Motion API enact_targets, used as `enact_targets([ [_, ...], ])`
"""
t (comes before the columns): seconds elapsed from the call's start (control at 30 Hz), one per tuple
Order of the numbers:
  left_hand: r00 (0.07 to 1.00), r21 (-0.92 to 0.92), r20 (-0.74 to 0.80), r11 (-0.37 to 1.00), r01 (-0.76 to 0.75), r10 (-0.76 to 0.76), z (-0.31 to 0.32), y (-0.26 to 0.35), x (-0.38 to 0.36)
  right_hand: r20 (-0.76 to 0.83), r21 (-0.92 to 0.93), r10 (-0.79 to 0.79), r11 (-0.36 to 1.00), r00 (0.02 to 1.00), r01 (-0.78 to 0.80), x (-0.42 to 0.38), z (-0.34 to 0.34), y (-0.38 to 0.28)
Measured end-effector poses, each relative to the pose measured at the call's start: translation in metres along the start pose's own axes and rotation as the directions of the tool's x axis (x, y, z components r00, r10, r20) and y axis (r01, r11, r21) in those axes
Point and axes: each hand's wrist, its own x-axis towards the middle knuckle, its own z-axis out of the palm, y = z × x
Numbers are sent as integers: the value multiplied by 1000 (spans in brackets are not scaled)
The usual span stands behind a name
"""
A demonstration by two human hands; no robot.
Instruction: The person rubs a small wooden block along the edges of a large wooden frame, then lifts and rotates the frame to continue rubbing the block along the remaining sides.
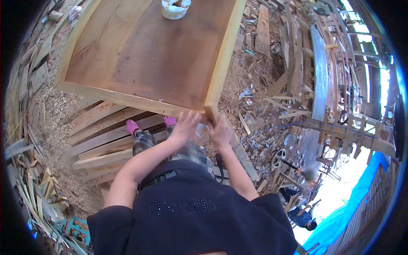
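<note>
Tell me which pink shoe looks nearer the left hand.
The right shoe, just beside the left hand in view; the left shoe shows farther toward picture left.

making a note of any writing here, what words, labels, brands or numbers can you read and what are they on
Nothing can be read with certainty.
Studded letters on the dark shirt: too blurred to quote.
Stained white tub: no label readable.
</note>
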Motion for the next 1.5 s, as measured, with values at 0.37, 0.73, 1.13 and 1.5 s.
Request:
enact_targets([
  [0.37, 986, -31, -11, 985, 169, -169, -5, -25, -46, 35, -13, 74, 997, 997, -74, -8, 9, -10],
  [0.73, 969, -59, -1, 968, 245, -246, -15, -30, -49, -62, -13, 110, 994, 992, -111, 158, 3, -5],
  [1.13, 808, -176, 33, 793, 583, -588, -13, -80, -104, 386, 33, -311, 946, 868, 324, 35, 3, -66],
  [1.5, 648, -237, 103, 614, 753, -754, -12, -101, -125, 449, 17, -372, 913, 812, 409, 33, 12, -13],
])
